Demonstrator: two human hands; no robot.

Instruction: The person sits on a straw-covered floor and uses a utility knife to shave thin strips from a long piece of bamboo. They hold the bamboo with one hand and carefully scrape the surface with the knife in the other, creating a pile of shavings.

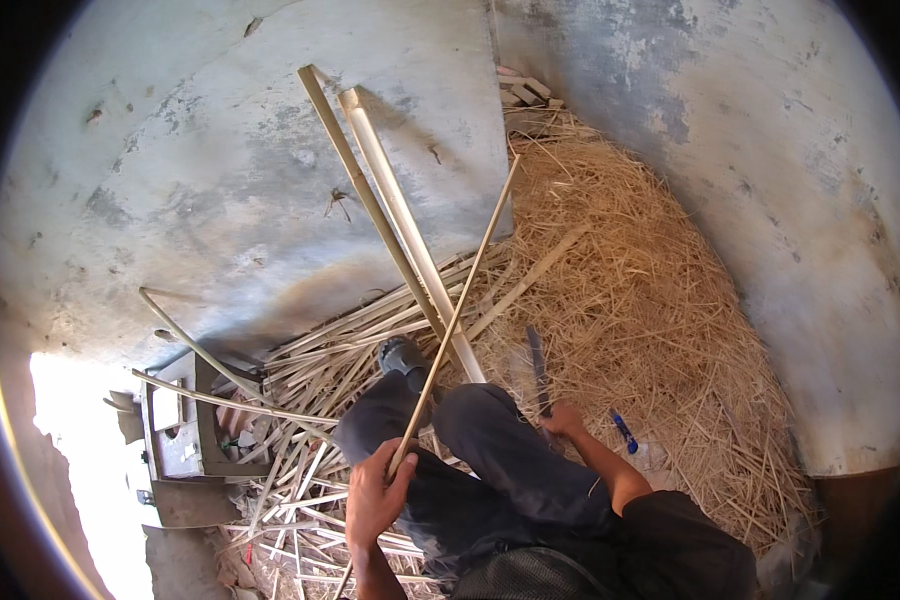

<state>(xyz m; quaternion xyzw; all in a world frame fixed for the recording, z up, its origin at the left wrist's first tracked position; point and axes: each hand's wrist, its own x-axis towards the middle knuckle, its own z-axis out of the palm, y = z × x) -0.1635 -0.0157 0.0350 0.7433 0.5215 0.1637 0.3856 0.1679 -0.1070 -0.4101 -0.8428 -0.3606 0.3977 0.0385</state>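
My left hand (375,500) is closed around a long thin bamboo strip (487,235). The strip slants up across my left knee, and its far tip reaches toward the corner where the walls meet. Low beside my right leg, my right hand (567,421) grips a knife (538,362); its long dark blade points away from me. Blade and strip are apart. Two split bamboo poles, a greenish one (375,210) and a pale one (390,185), lean on the wall beyond my knees, their lower ends near my legs.
Bamboo shavings (610,270) heap up on the right. Loose strips (305,375) cover the floor at left. A metal box-like frame (178,425) stands by the bright opening. A small blue object (624,432) lies right of my right hand. Weathered walls (200,150) enclose the spot.
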